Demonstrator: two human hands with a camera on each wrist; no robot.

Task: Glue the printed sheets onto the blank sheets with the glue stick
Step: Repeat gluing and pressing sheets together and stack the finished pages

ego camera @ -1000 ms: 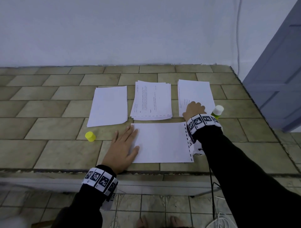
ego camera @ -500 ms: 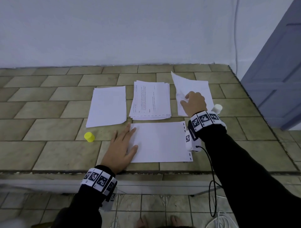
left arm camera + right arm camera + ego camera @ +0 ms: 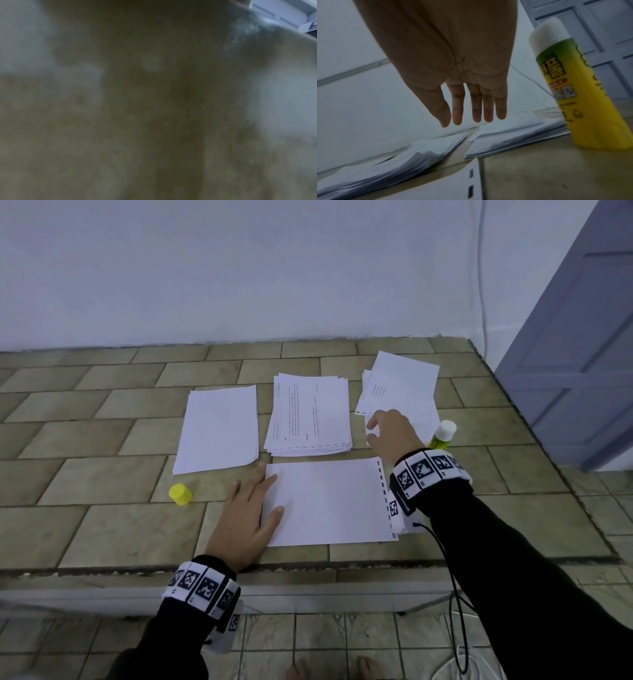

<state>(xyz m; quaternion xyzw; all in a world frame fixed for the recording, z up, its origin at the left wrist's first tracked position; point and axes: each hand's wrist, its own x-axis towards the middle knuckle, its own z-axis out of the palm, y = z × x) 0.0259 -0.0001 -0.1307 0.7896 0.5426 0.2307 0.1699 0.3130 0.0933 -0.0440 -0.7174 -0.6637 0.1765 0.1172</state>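
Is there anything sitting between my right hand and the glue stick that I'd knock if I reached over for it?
Nothing visible. The glue stick stands upright, uncapped, just right of your right hand, beside the right pile of sheets. Only bare tile shows between them.

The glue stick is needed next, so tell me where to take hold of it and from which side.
Grip the glue stick round its yellow-green barrel, below the white top. It stands upright and uncapped on the tiled table, just right of the right-hand paper stack. The right hand is open right beside it; come in sideways from the left, fingers wrapping the barrel, probably avoiding the glue end.
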